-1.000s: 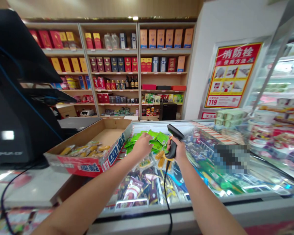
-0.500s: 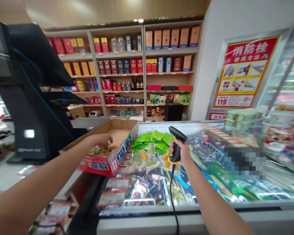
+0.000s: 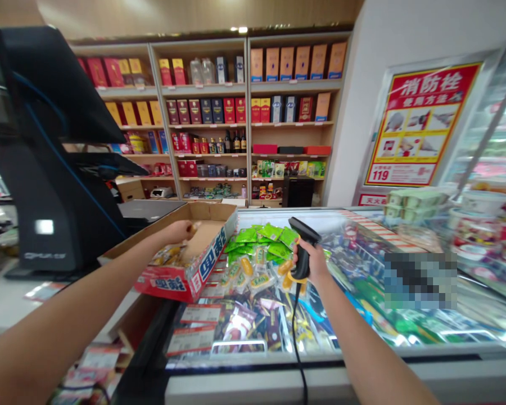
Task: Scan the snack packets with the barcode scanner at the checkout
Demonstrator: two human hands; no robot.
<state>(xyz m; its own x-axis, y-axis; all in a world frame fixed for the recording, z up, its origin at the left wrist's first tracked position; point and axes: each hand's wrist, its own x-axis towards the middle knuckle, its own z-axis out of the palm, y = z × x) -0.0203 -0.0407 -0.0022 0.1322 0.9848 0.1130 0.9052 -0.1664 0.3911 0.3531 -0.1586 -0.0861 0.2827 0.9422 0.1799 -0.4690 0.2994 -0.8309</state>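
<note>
My left hand (image 3: 182, 230) is inside the open cardboard box (image 3: 181, 286), with its fingers closed on a small wrapped snack (image 3: 195, 226) over the box's bare floor. More wrapped snacks (image 3: 168, 255) lie at the near end of the box, partly behind my forearm. In my right hand (image 3: 314, 261) is a black barcode scanner (image 3: 302, 253), upright by its handle, its cable (image 3: 296, 332) hanging toward me. Green packets (image 3: 253, 239) and clear packs with yellow contents (image 3: 253, 273) lie on the glass freezer top beside the scanner.
A black point-of-sale terminal (image 3: 46, 169) stands on the counter at left. The glass-topped freezer (image 3: 333, 371) stretches to the right, with egg cartons (image 3: 413, 203) and tubs (image 3: 474, 230) at its far end. Shelves of boxed goods (image 3: 206, 112) line the back wall.
My left hand has moved away from the wrapped snacks toward the far part of the box, a small one now in its fingers. The right hand and scanner have barely moved.
</note>
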